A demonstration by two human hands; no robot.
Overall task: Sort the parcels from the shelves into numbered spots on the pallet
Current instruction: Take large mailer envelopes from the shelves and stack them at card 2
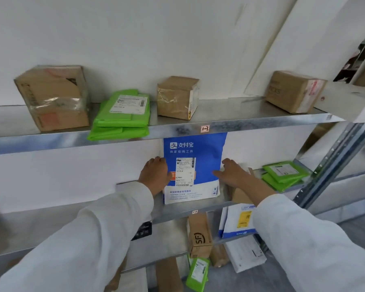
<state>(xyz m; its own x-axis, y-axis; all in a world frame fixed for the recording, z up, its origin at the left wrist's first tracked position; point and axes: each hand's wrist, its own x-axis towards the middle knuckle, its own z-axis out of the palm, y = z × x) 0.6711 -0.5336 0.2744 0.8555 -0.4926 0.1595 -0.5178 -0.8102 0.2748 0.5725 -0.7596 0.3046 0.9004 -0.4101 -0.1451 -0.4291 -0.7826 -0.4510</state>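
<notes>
Head cam only, wide-angle; faces fwd, slightly down at middle shelf [173, 213]; close up.

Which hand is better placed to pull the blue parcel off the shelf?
Left, probably. The left hand curls its fingers round the blue parcel at its left edge. The right hand lays a thumb on the front; whether its fingers grip is unclear.

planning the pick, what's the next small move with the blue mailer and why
Probably draw the blue mailer forward off the shelf: it stands upright against the wall, the left hand grips its left edge and the right hand its right edge.
</notes>
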